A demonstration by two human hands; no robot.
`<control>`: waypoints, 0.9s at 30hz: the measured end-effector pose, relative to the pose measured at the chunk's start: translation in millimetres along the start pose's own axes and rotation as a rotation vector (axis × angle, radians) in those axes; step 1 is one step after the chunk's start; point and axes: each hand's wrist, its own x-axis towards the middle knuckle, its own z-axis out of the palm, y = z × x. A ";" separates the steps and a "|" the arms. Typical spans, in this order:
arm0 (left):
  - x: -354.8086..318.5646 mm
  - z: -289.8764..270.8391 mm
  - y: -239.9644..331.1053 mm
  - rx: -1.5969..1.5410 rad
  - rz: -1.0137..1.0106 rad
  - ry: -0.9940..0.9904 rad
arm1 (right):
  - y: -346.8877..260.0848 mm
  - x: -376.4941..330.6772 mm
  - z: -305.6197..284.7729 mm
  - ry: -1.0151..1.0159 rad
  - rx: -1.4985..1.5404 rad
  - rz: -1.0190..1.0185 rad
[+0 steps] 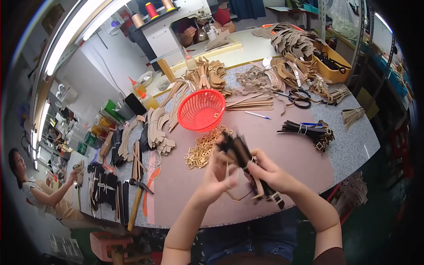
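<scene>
A bundle of dark brown and black straps [240, 152], some with pale undersides and metal buckles at the lower end, is held above the mat. My right hand [271, 173] is closed around its middle, thumb on top. My left hand [215, 176] is at the bundle's left side, its fingers bent and smeared by motion. A thin pale loop [234, 194] hangs between that hand and the straps; whether the fingers grip it is unclear. Just beyond my left hand lies a heap of gold-coloured buckles [201, 150], beside a red plastic basket [201, 110].
A tied bundle of buckled straps [309, 132], a pen [258, 115] and scissors [300, 98] lie to the right. A hammer [138, 198] rests at the left edge. Tan strap bundles [203, 74] line the back. One person sits at a sewing machine [176, 33]; another person [48, 190] works at left.
</scene>
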 end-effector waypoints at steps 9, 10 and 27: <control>21.2 45.6 20.9 1.378 0.176 -0.517 | -42.4 -23.3 -57.3 -0.261 -1.012 -0.119; 25.6 47.5 12.2 1.394 0.087 -0.602 | -44.0 -31.5 -69.3 -0.264 -0.907 -0.030; 178.3 69.4 -111.3 1.611 0.312 -0.760 | -38.0 -121.7 -210.0 0.885 -0.745 -0.456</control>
